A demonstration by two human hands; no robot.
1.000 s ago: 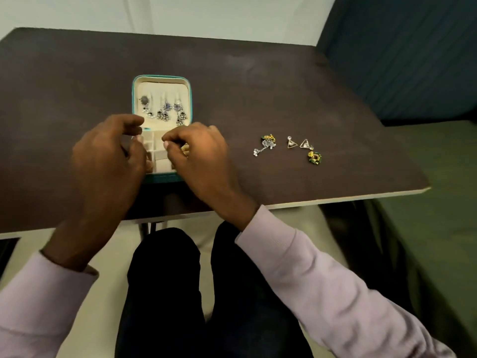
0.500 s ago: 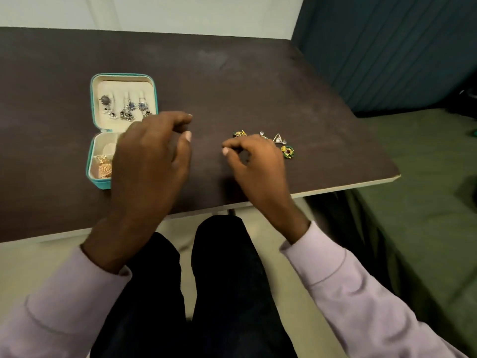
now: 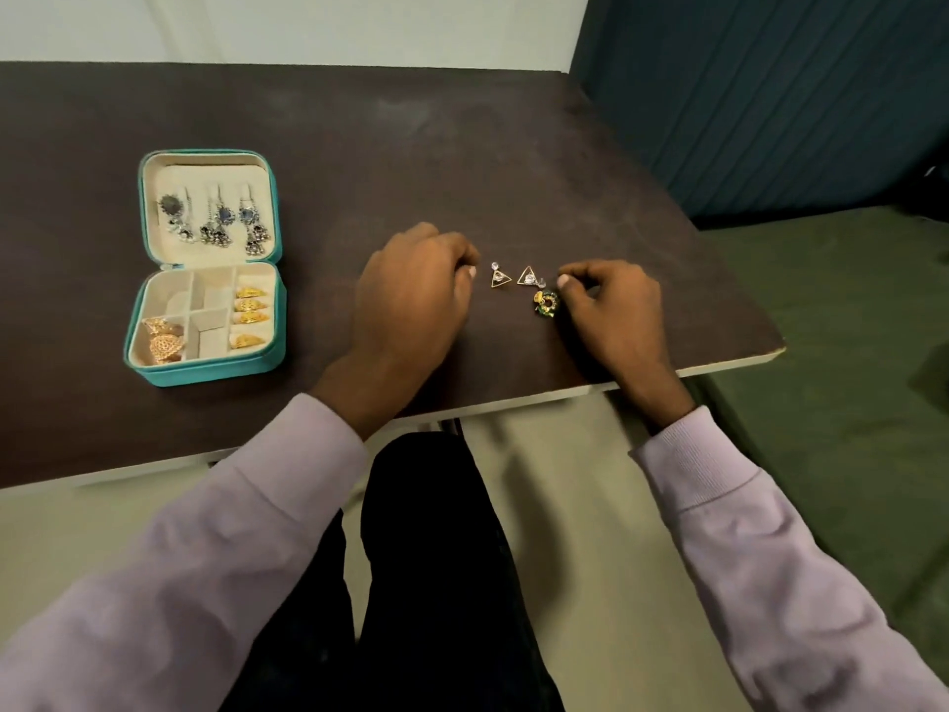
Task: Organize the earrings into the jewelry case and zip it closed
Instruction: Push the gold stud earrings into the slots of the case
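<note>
With the teal jewelry case (image 3: 205,362) lying open at the table's left, both hands work the loose earrings at the right: the left hand (image 3: 411,295) curls beside a triangle earring (image 3: 499,278), the right hand (image 3: 611,310) curls by the green round earring (image 3: 547,303), neither visibly holding anything, so next comes pinching one and carrying it left to a free compartment.

The jewelry case (image 3: 205,370) is teal outside and cream inside, near the tabletop's (image 3: 359,146) left edge. The tabletop is dark brown with a pale cream edge band. In the case lid hang silver drop earrings (image 3: 218,221) with dark blue stones. Four yellow-gold earrings (image 3: 250,315) fill the tray's right column; rose-gold filigree earrings (image 3: 163,341) sit in its front-left compartment. Toward the tabletop's right edge lie two gold triangle earrings (image 3: 500,277) with clear stones and a green-and-gold round earring (image 3: 547,303). The sleeves (image 3: 267,485) are pale lilac; the trousers (image 3: 436,583) are black.
</note>
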